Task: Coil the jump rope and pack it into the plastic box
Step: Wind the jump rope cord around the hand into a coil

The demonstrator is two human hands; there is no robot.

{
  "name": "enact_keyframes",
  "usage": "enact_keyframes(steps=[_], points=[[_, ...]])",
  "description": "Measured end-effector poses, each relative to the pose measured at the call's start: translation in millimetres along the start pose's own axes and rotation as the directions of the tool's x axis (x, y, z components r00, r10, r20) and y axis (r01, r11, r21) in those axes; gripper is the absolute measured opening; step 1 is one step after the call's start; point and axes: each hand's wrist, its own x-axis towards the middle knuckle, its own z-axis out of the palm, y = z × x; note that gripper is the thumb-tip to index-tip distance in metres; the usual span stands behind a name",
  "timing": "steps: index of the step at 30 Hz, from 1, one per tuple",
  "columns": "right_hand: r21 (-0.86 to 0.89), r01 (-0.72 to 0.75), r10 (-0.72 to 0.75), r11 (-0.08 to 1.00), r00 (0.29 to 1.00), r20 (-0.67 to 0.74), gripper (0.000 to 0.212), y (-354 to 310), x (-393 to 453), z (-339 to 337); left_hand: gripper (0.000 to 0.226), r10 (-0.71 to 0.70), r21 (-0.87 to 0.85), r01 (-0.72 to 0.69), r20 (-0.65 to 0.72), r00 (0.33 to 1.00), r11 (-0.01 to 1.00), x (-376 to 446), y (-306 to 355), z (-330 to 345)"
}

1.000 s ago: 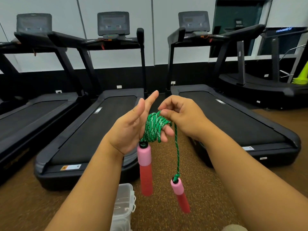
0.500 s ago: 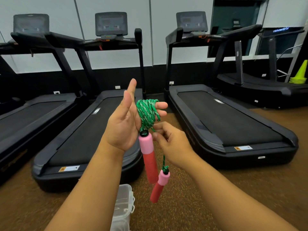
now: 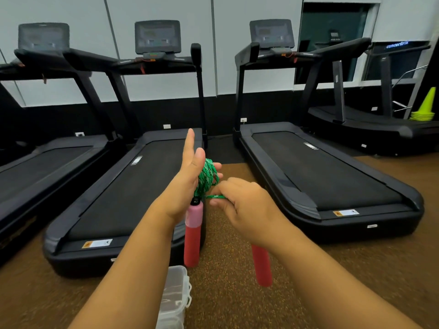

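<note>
Rope (image 3: 206, 177) sat wound in a thick green bundle around the fingers of the left hand (image 3: 187, 184) at the centre of the frame, the palm flat and the fingers spread upright, so the coil was carried rather than gripped. One pink and red handle (image 3: 193, 236) hung straight down from under that hand. The right hand (image 3: 244, 205), just beside it, was closed around the last short stretch of rope, pulled taut toward the coil; a second handle (image 3: 261, 264) stuck out below its wrist, probably held in the same fist, though the hand hid the top of it. The plastic box (image 3: 175, 295) stood on the brown floor (image 3: 237, 305) at the lower middle of the frame, below the arms, holding none of the rope yet.

Slippage looked the main risk. With the left fingers open, a sideways tug from the right hand could slide the loops off the fingertips and undo the bundle. The hanging handle could also swing and drag turns loose on the way down to the box.
</note>
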Motion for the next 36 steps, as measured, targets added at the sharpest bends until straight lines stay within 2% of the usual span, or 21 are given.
enact_keyframes(steps=[4, 9, 13, 20, 33, 36], points=[[-0.013, 0.023, -0.023, 1.000, 1.000, 0.006, 0.014, 3, 13, -19, 0.062, -0.043, 0.037, 0.042, 0.040, 0.998, 0.998, 0, 1, 4], [-0.021, 0.026, -0.025, 0.999, 1.000, 0.015, 0.013, 10, 32, -34, 0.075, -0.034, 0.050, 0.031, 0.060, 0.998, 0.998, 1, 2, 5], [-0.011, -0.008, 0.008, 1.000, 1.000, 0.010, 0.012, 12, 46, -44, 0.080, -0.034, -0.054, 0.043, 0.153, 0.988, 0.998, 0, 3, 8], [0.118, -0.131, 0.124, 0.984, 0.990, 0.069, 0.005, 19, 54, -47, 0.062, -0.049, -0.086, 0.065, 0.182, 0.982, 0.994, -1, 10, 13], [0.303, -0.218, 0.191, 0.928, 0.975, 0.117, 0.015, 25, 54, -44, 0.073, -0.068, -0.231, 0.134, 0.275, 0.959, 0.964, -8, 16, 14], [0.371, -0.250, 0.221, 0.894, 0.968, 0.120, 0.016, 27, 52, -43, 0.063, -0.038, -0.283, 0.117, 0.271, 0.962, 0.952, -8, 18, 14]])
